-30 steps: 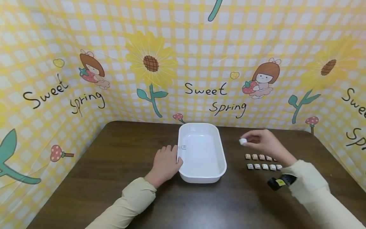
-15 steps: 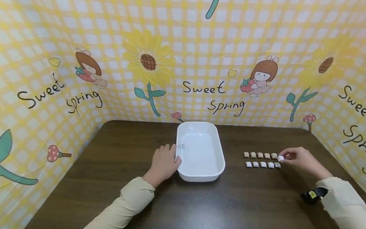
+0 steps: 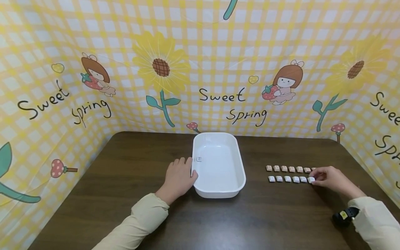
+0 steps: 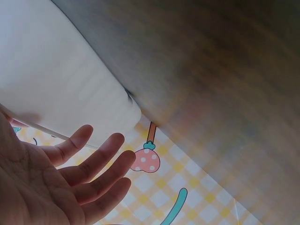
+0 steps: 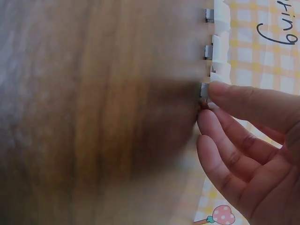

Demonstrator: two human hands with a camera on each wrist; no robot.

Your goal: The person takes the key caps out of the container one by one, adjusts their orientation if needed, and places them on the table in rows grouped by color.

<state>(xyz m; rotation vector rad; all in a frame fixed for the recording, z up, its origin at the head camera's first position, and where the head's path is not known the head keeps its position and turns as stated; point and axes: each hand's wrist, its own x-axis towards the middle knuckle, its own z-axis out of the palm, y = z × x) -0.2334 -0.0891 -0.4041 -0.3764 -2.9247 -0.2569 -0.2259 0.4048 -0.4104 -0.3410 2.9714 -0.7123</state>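
My right hand (image 3: 328, 178) pinches a white keycap (image 3: 311, 180) between thumb and fingers, at the right end of the near row. In the right wrist view, the thumb (image 5: 243, 101) lies against that keycap's side, low at the table. Two rows of keycaps lie parallel: a beige one (image 3: 284, 168) behind and a white one (image 3: 287, 179) in front. My fingers cover part of the far row's right end. On the left, my left hand (image 3: 178, 177) rests at the side of a white tray (image 3: 218, 195), thumb over its rim, other fingers loosely extended outside.
One keycap (image 3: 199, 159) lies inside the tray near its left wall. The dark wooden table (image 3: 150, 146) ends at a yellow checked cloth (image 3: 218, 114) hanging behind and along the sides. A black wrist strap (image 3: 343, 215) sits on the right wrist.
My right hand has carried a keycap rightward from beside the tray to the rows. The far row now has another keycap at its end, and the hand is at the near row. The left hand stays put.
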